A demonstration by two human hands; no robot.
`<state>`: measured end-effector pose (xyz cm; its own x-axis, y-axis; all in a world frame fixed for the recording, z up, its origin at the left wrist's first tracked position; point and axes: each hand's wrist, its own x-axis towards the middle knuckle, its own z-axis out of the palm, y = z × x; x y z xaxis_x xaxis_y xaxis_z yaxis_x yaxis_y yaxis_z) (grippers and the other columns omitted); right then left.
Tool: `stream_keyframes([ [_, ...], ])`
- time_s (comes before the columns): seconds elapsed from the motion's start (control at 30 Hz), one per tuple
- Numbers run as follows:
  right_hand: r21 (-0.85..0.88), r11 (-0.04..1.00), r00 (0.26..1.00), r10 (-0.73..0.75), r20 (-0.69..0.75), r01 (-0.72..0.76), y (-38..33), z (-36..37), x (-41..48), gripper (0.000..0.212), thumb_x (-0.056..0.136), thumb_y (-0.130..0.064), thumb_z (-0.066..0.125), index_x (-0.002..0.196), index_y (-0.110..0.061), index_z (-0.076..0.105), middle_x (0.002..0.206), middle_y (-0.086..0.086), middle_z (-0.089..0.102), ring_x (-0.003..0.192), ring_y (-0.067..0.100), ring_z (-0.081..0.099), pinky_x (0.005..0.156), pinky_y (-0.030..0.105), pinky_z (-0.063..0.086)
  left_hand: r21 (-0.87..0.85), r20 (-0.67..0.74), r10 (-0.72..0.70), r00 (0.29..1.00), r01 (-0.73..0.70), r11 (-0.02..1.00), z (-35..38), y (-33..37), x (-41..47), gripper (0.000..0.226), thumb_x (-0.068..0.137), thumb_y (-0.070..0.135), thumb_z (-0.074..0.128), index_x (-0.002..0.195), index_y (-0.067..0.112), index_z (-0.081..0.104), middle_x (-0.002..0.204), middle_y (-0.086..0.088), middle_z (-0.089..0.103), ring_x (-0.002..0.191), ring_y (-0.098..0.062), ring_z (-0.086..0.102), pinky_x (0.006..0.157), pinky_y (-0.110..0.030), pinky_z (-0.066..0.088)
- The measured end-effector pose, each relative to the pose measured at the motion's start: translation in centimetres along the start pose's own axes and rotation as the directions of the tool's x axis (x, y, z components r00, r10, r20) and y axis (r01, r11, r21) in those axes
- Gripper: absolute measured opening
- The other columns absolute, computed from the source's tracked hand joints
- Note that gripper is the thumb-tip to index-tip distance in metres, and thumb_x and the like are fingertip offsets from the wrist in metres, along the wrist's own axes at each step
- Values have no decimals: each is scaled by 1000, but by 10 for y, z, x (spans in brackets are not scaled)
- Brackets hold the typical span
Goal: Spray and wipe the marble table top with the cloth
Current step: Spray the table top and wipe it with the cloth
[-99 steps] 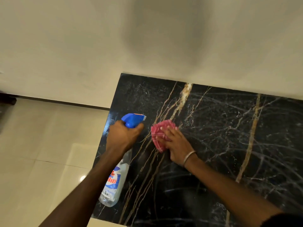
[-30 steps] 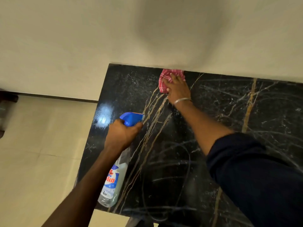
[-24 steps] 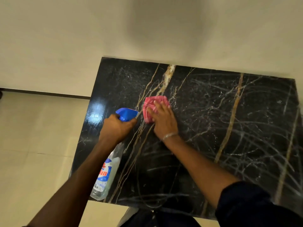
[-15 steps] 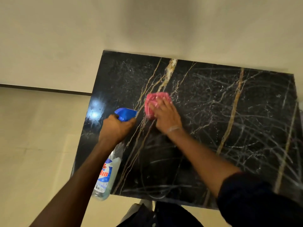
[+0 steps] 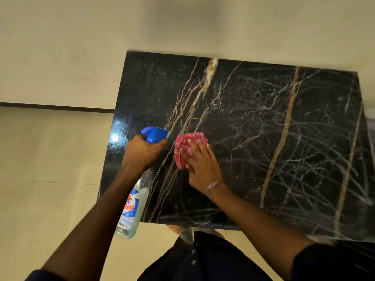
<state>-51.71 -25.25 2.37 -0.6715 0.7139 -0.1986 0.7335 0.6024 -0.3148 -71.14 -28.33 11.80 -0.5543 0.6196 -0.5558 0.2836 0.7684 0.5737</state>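
Observation:
The black marble table top with gold and white veins fills the middle and right of the view. My right hand lies flat on a folded red checked cloth and presses it onto the marble left of centre. My left hand grips the neck of a clear spray bottle with a blue trigger head. The bottle hangs over the table's left front part, its nozzle pointing toward the cloth.
A cream wall runs along the table's far edge. Pale floor tiles lie to the left and in front. The table's left edge and front edge are close to my arms. My dark clothing is below the front edge.
My right hand has drawn the cloth back from the far edge to the middle left, then a little nearer to me. The left hand keeps holding the bottle in about the same place.

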Motion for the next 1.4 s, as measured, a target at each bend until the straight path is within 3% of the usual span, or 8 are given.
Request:
stream_keyframes([
  [0.1,-7,1000,999,22,27,-22,0,5,-7,67,88,-27,59,151,-36,34,165,6,13,153,30,0,123,52,8,-4,14,0,1000,1,1000,-2,-4,2,53,84,42,70,120,7,54,88,-5,66,68,-16,65,57,-26,51],
  [0.37,-53,991,992,123,-10,-123,30,-32,119,60,98,-30,50,153,-35,28,166,6,10,152,31,1,124,49,4,44,34,-13,999,11,999,-1,-11,-2,62,81,48,71,126,10,51,97,-7,68,72,-20,67,66,-35,59],
  [0.57,25,1000,998,8,-68,-7,5,0,15,63,93,-21,54,150,-38,33,166,5,8,151,29,-8,124,50,2,31,18,-1,1000,1,1000,-5,-12,-3,62,82,46,70,128,8,51,100,-8,68,71,-16,66,57,-25,51],
  [0.73,21,996,995,-88,-53,89,-4,19,-33,70,79,-17,70,143,-34,48,161,7,28,151,32,12,121,49,7,51,33,11,999,-13,999,-6,-17,-4,64,83,46,70,129,7,51,99,-7,65,75,-16,65,67,-31,57],
  [0.83,36,999,995,-33,-89,36,4,8,5,72,83,-10,64,147,-36,42,164,2,18,153,28,4,123,45,0,62,28,-11,1000,9,998,-6,-21,-6,65,81,47,71,129,8,50,101,-8,64,81,-21,67,80,-41,59],
  [1.03,-15,996,995,84,-60,-85,20,-20,108,58,99,-23,50,153,-34,30,166,6,11,153,30,2,124,46,0,73,-6,-9,1000,10,997,-10,-24,-7,63,80,50,70,125,10,53,100,-4,63,83,-17,64,78,-36,57],
  [1.23,47,999,996,-24,-86,28,-3,7,7,61,91,-19,55,148,-33,40,164,7,18,152,31,6,124,49,6,82,-20,15,1000,-13,997,-13,-26,-14,61,82,48,71,125,9,53,94,-2,61,76,-14,62,74,-34,55],
  [1.4,72,992,992,-99,-80,105,-13,30,-52,64,81,-16,61,142,-31,51,160,8,31,150,32,18,123,50,12,83,-17,9,1000,-7,997,-7,-35,-17,62,81,48,70,125,7,53,100,-6,62,85,-21,65,84,-41,57],
])
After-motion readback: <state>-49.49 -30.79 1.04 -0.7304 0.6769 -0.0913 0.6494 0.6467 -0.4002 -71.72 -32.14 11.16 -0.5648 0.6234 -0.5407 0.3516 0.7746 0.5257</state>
